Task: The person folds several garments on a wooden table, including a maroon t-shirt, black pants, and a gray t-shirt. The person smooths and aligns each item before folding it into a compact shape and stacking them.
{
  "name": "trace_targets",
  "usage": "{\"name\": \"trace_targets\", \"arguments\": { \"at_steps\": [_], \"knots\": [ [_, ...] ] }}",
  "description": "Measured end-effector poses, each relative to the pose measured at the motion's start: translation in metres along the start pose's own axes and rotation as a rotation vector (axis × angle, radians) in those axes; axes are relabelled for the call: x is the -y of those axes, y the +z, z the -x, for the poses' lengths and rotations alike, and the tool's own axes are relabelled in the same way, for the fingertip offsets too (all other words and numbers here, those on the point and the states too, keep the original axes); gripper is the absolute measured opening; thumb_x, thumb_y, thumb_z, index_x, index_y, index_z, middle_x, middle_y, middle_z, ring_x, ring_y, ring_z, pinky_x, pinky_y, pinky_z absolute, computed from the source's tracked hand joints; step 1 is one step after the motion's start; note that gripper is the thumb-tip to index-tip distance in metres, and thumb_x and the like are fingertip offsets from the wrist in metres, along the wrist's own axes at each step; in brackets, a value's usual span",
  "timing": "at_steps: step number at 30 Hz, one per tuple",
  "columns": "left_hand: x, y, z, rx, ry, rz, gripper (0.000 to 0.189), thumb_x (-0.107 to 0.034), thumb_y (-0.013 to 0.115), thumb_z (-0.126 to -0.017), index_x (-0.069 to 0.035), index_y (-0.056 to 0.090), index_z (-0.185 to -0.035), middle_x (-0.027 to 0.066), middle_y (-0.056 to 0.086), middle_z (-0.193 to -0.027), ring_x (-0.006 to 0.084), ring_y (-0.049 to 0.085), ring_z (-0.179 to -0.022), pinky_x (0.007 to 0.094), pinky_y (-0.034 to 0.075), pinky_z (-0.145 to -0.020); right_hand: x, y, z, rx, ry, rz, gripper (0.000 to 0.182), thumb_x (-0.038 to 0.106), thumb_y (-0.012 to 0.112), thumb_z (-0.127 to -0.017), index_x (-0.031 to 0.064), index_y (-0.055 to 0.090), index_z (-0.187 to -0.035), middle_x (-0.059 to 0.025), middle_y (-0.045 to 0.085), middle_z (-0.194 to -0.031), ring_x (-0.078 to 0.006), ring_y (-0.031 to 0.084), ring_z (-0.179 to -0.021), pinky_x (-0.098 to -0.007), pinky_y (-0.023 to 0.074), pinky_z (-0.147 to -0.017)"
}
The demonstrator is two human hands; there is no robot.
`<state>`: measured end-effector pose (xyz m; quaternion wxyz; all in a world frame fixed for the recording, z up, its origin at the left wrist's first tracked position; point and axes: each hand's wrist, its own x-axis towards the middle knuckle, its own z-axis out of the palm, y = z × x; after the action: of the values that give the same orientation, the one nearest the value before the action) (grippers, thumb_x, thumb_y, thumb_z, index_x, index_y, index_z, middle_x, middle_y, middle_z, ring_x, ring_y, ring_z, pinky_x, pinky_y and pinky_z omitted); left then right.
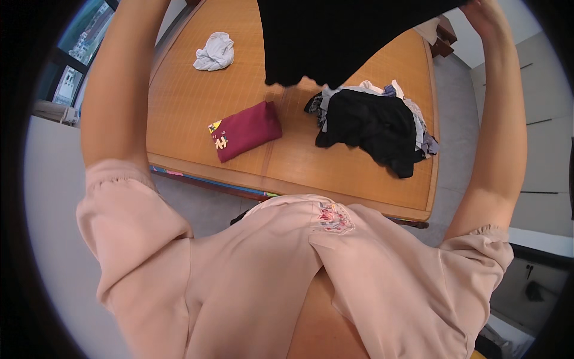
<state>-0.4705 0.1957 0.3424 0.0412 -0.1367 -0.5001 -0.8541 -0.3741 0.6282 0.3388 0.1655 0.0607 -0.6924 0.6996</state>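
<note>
A black garment [332,36] hangs stretched in the air at the top of the view, its wavy lower hem above the bed. At its upper right corner my right hand [480,15] grips the cloth, partly cut off by the picture's edge. My left hand is out of view; only the raised left forearm shows. Below, a folded maroon garment [249,130] with a yellow and white print lies on the mat-covered bed [291,166]. Right of it is a heap of clothes with a black garment [372,121] on top. A crumpled white cloth [215,51] lies farther back on the left.
The bed's wooden front edge [350,197] runs close before my body. Grey floor [453,121] shows along the bed's right side, with pale cabinets [545,130] beyond. A window [76,58] is at the upper left. A brown wooden piece of furniture [444,38] stands at the back right.
</note>
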Motion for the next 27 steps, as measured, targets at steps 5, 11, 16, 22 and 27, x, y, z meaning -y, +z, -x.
{"name": "trace_targets", "arguments": {
  "at_steps": [5,11,16,22,27],
  "knots": [
    [0.073,-0.041,0.148,0.15,-0.024,-0.478,0.018,-0.02,0.062,-0.08,-0.007,0.058,-0.092,-0.0024,0.055,-0.084,0.0068,0.051,-0.079,0.0217,0.042,-0.075,-0.066,-0.015,0.119,0.132,0.086,0.119,0.036,0.016,0.058,-0.079,0.0029,0.054,-0.112,-0.0044,0.057,-0.105,-0.0154,0.052,-0.099,-0.0285,0.0378,-0.089],
    [0.183,-0.101,0.36,-0.242,-0.817,-0.585,0.009,-0.008,0.069,-0.07,-0.008,0.06,-0.07,-0.0004,0.058,-0.076,0.0084,0.053,-0.075,0.0239,0.041,-0.073,-0.218,-0.013,0.306,0.024,0.676,0.058,0.021,0.003,0.053,-0.08,0.009,0.061,-0.099,0.0035,0.058,-0.09,-0.0071,0.05,-0.079,-0.0219,0.041,-0.073],
    [0.288,-0.155,0.485,-0.231,-1.142,-0.365,0.015,-0.006,0.069,-0.073,-0.008,0.059,-0.061,-0.0048,0.055,-0.065,0.0061,0.05,-0.062,0.0206,0.039,-0.059,-0.356,-0.029,0.439,-0.053,1.226,0.03,0.018,0.003,0.05,-0.084,0.0094,0.06,-0.098,0.001,0.059,-0.087,-0.0101,0.054,-0.074,-0.0263,0.0462,-0.063],
    [0.306,-0.166,0.491,-0.28,-1.263,-0.374,0.016,-0.012,0.069,-0.074,-0.009,0.059,-0.063,-0.0034,0.053,-0.059,0.0065,0.044,-0.053,0.0205,0.035,-0.052,-0.377,-0.038,0.469,0.063,1.32,0.146,0.018,0.003,0.047,-0.084,0.0103,0.061,-0.093,-0.0001,0.058,-0.082,-0.0121,0.054,-0.073,-0.0295,0.0463,-0.058],
    [0.324,-0.161,0.429,-0.336,-1.132,-0.399,0.013,-0.013,0.066,-0.076,-0.011,0.057,-0.066,-0.0035,0.052,-0.059,0.0069,0.047,-0.055,0.0201,0.037,-0.055,-0.379,-0.027,0.378,-0.037,1.263,0.098,0.01,0.009,0.049,-0.087,0.0078,0.057,-0.093,-0.0019,0.055,-0.081,-0.0126,0.053,-0.071,-0.0263,0.0474,-0.052]
  ]
}}
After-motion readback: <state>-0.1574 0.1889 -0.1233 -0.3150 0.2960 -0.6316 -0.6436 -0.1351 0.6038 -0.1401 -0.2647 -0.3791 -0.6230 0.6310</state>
